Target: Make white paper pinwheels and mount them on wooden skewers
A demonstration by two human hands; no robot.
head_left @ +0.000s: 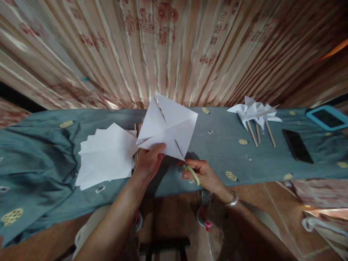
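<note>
- Head view: the left hand (150,158) has its grip pinching the white paper sheet (176,128) near its lower left edge, thumb on top; the fingers beneath are mostly hidden.
- The sheet is held up over the middle of the tabletop (220,145), with slits running in from its top and left corners.
- The right hand (199,172) has its grip closed around the green handles of the scissors (192,175), one blade lying over the sheet's lower right corner.
- Left of the sheet, a fanned stack of white paper (108,156) lies close by; the sheet's left corner meets its edge in the view.
- Loose wooden sticks (135,159) show between stack and sheet, partly covered by both and by the left hand.
- Well to the right lie white paper pinwheels (254,111) on sticks, overlapping, then a dark phone (297,146) and a blue-framed tablet (328,117).
- A patterned curtain (174,58) hangs right behind the tabletop's far edge.
</note>
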